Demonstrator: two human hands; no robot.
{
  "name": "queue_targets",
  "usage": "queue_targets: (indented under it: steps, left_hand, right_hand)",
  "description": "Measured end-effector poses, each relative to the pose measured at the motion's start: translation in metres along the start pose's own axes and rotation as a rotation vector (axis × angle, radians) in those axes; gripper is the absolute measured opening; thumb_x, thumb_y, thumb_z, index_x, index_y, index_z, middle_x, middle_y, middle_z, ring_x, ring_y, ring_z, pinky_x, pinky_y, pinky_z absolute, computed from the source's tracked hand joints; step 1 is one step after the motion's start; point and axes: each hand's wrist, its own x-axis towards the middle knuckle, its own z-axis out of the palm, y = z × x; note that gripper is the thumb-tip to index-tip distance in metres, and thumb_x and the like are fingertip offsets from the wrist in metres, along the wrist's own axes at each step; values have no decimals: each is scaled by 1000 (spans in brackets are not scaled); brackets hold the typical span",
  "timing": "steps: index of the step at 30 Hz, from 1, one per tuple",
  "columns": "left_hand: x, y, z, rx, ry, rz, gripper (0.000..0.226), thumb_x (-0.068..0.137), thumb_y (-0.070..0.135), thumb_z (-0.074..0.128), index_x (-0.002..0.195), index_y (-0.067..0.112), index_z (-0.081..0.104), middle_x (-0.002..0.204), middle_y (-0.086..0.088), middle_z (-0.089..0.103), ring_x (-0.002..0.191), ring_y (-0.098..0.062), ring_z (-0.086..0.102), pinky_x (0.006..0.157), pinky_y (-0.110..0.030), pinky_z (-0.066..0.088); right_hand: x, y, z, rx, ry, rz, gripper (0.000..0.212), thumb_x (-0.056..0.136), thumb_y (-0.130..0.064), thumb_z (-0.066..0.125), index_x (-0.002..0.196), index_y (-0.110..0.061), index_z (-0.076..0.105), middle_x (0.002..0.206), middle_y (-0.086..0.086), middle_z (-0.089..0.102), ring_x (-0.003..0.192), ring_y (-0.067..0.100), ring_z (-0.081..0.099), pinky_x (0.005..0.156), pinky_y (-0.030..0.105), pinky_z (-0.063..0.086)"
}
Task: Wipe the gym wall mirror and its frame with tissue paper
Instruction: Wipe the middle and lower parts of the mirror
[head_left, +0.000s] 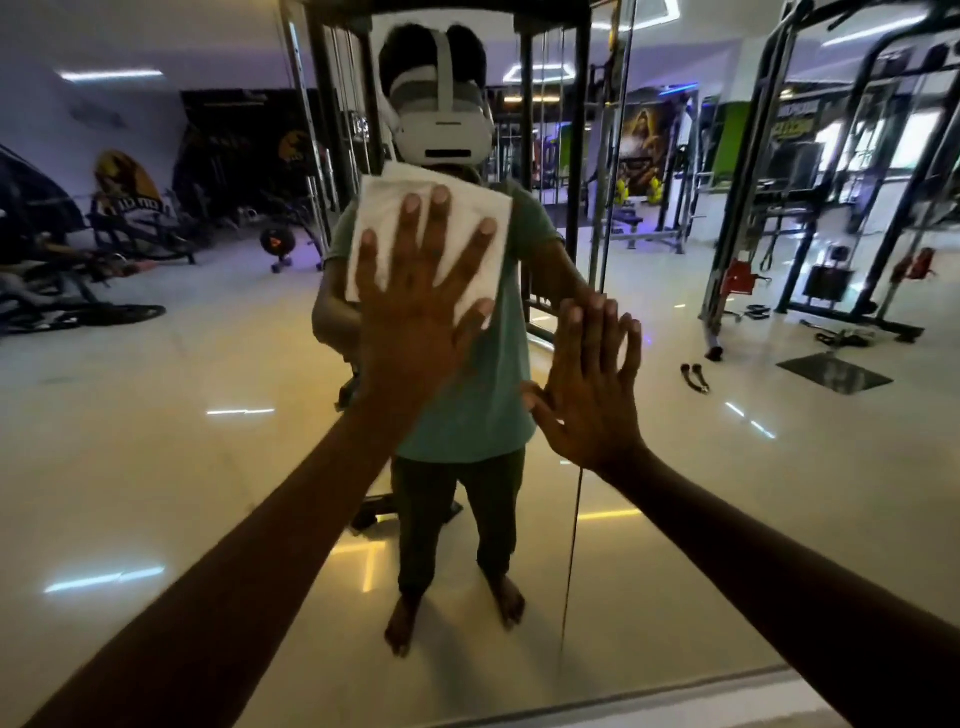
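Head view, and the only one: both arms reach forward to the wall mirror (156, 441), which fills nearly the whole picture. The left hand (421, 306) lies flat against the glass with all five fingers spread wide and straight, pressing a white sheet of tissue paper (387, 208) onto the mirror. The tissue sits under the palm and fingers, high and a little left of centre, its corners sticking out above and to both sides of the hand — it is flattened, not bunched.

The right hand (592, 384) is just beside and lower than the left, palm to the glass, fingers straight and close together with the thumb out to the left; it holds nothing. Its fingertips meet their own reflection at the surface.

A thin vertical seam (571, 561) runs down the glass below the right hand. Along the bottom right, the mirror's lower edge meets a pale ledge (727, 699).

Reflected in the glass are a person (483, 395) in a teal shirt and dark trousers, barefoot and wearing a white headset (444, 127), a glossy tiled floor (130, 395), and black gym machines (810, 223) on the right.
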Motion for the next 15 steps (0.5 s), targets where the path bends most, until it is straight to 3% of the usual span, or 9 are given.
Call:
queue_targets:
  steps: [3,6,9,12,15]
  left_hand:
    - [-34,-43,-3,32,19,-209,73,106,63,28,166,30,2,171,-21,5,158,-41,3,123,-65,11]
    - [-26,-16,-3,4,11,-384,78,104,69,28,166,27,6,170,-26,6,157,-46,5,122,-65,13]
    - [4,26,-4,-13,20,-241,71,105,65,24,166,28,16,168,-26,15,154,-46,14,119,-61,17]
    - [26,18,-3,1,90,-135,61,109,55,25,164,29,23,165,-24,27,151,-41,19,116,-58,21]
    - [36,4,-7,29,90,-182,66,107,50,34,166,26,16,170,-23,14,156,-42,11,121,-62,18]
  right_hand:
    - [2,35,-3,-49,11,13,102,95,-62,53,162,3,11,169,29,5,160,42,-3,128,60,-3]
    - [3,39,1,-4,-15,-1,97,97,-63,45,160,6,21,168,32,13,158,48,6,127,63,2]
    - [1,37,3,38,-6,5,94,96,-60,48,159,7,24,168,31,14,157,50,11,126,67,9]
    - [1,39,1,60,3,-5,94,96,-60,50,158,6,26,169,30,15,157,50,12,126,68,11]
    - [1,38,2,55,9,-2,95,94,-59,53,158,7,27,168,30,16,158,49,11,126,66,9]
